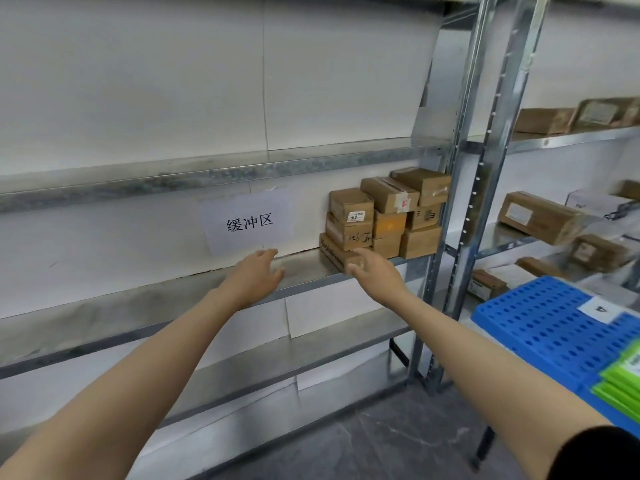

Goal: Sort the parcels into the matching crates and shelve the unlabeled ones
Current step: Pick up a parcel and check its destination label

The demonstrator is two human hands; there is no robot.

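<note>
With fingers (268, 253) loosely straight, gripping nothing, left hand (259, 275) over shelf (304, 268), right hand (375, 271) at bottom parcel (332, 252). Likely shelving; next, squaring parcel against stack (391, 216).

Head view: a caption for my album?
Left hand and right hand reach toward stacked brown cardboard parcels on a grey metal shelf by a white paper sign.

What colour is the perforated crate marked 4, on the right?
Bright blue crate, with a white label; clearest in the head view.
</note>
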